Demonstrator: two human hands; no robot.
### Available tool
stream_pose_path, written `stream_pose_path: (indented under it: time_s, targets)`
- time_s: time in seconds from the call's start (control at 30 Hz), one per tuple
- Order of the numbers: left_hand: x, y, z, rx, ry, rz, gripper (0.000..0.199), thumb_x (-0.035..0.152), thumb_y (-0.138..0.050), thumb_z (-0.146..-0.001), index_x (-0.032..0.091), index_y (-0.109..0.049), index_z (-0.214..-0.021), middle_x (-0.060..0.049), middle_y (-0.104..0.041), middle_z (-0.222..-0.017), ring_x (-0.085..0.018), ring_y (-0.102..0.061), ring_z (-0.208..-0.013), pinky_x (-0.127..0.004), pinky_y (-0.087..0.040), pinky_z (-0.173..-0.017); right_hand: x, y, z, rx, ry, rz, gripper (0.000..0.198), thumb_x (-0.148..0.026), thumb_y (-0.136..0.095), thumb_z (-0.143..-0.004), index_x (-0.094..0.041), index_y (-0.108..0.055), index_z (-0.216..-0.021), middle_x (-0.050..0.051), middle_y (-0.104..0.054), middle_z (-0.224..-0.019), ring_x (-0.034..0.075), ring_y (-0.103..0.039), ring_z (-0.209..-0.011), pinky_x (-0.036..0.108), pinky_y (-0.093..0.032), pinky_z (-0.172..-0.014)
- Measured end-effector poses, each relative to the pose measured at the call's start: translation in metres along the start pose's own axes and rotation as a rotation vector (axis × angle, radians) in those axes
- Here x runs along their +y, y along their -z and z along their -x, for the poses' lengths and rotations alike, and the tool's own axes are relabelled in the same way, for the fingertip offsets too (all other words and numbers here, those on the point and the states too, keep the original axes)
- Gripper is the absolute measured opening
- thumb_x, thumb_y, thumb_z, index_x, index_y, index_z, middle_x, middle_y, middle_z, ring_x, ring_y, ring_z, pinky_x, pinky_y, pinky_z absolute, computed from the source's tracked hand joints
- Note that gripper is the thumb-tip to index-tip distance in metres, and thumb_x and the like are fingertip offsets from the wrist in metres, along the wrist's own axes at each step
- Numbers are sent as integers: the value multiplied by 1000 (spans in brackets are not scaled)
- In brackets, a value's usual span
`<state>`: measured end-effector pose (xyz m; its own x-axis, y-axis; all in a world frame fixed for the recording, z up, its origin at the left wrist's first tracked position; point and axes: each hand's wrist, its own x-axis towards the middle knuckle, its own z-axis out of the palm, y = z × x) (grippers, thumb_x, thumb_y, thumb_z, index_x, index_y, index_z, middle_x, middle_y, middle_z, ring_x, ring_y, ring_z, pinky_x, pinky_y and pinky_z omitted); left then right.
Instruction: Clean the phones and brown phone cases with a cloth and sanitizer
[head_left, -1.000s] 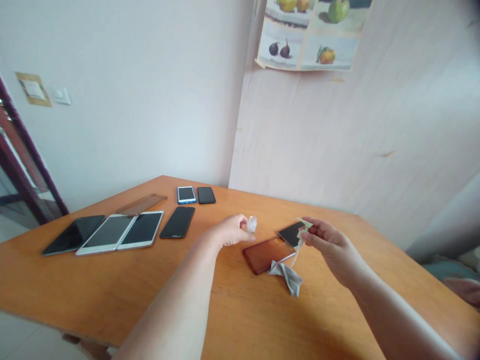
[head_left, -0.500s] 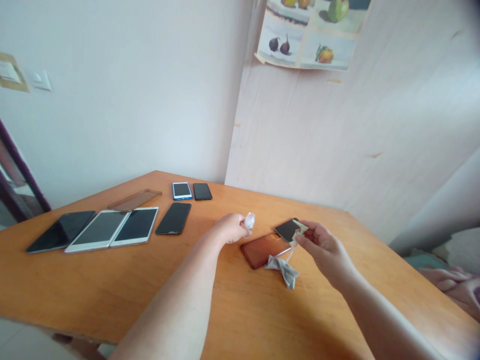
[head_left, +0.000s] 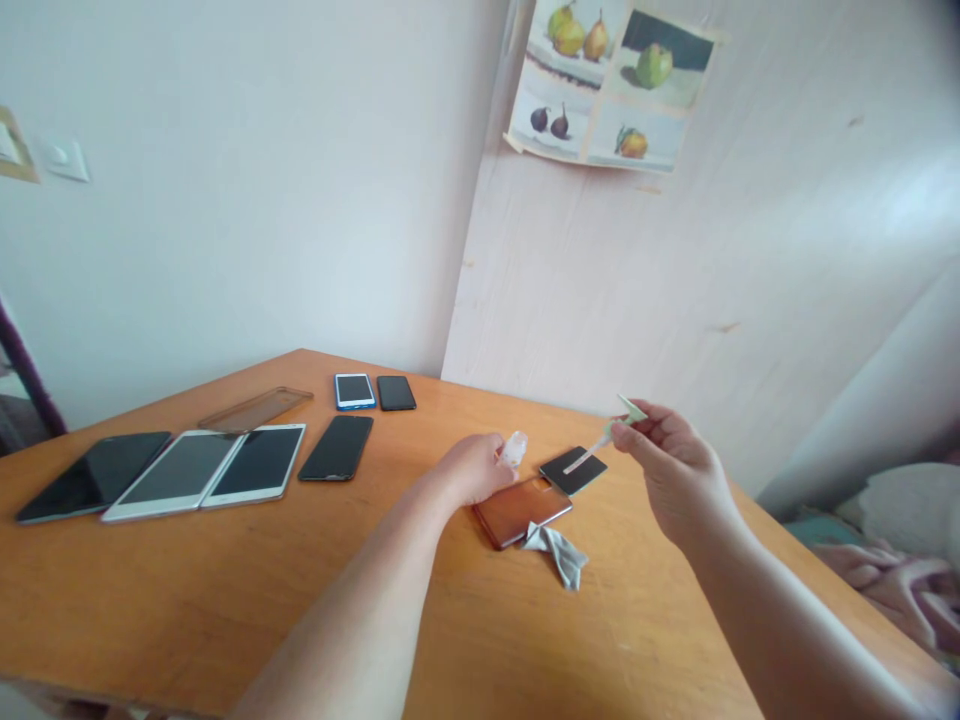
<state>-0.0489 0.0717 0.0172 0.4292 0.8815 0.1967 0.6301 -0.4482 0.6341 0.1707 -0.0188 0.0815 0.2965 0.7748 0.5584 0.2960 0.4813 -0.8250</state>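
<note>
My left hand is closed around a small clear bottle, its top standing out past the fingers. In my right hand is a pale green spray head, pinched between thumb and fingers. Its thin clear tube points down and left, in front of a small dark phone on the table. A brown leather-look phone case lies just below my left hand. Against that case's right side rests a crumpled grey cloth.
On the wooden table's left lie a black tablet, two white-framed devices side by side, a clear brownish case and a black phone. Farther back are a blue-edged phone and a small black phone.
My right hand has moved up and right with the spray head, away from the bottle. The tube now shows at full length. My left hand still holds the bottle. The view has tilted slightly.
</note>
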Motion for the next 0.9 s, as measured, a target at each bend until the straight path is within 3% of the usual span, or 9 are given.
stream_pose_path:
  time_s: [0.2, 0.4, 0.73, 0.9]
  targets:
    - [12, -2, 5, -32, -54, -16, 13, 33, -65, -69, 21, -64, -75, -1, -64, -66, -18, -56, -60, -27, -30, -53, -20, -19, -13, 19, 117, -60, 40, -35, -75, -78, -22, -60, -113, 1, -63, -89, 16, -62, -84, 32, -51, -81]
    - [15, -1, 8, -49, -76, -9, 14, 32, -63, -70, 22, -66, -79, -3, -67, -71, -19, -59, -63, -27, -31, -54, -16, -35, -15, -64, 161, -12, 38, -33, -70, -82, -22, -56, -116, 2, -64, -93, 16, -61, -85, 33, -50, -82]
    - [16, -2, 7, -49, -52, 14, 19, 35, -63, -72, 23, -66, -87, -3, -70, -79, -19, -61, -67, -25, -31, -52, 12, -47, -5, -110, 97, 183, 46, -40, -69, -82, -22, -54, -122, 4, -67, -96, 18, -64, -85, 38, -51, -83]
    - [15, -3, 7, -50, -69, 40, 25, 40, -64, -74, 24, -66, -93, -2, -71, -84, -20, -64, -73, -24, -35, -54, 18, -53, 2, -152, 47, 168, 46, -42, -69, -82, -23, -53, -121, 4, -67, -94, 19, -64, -83, 37, -52, -78]
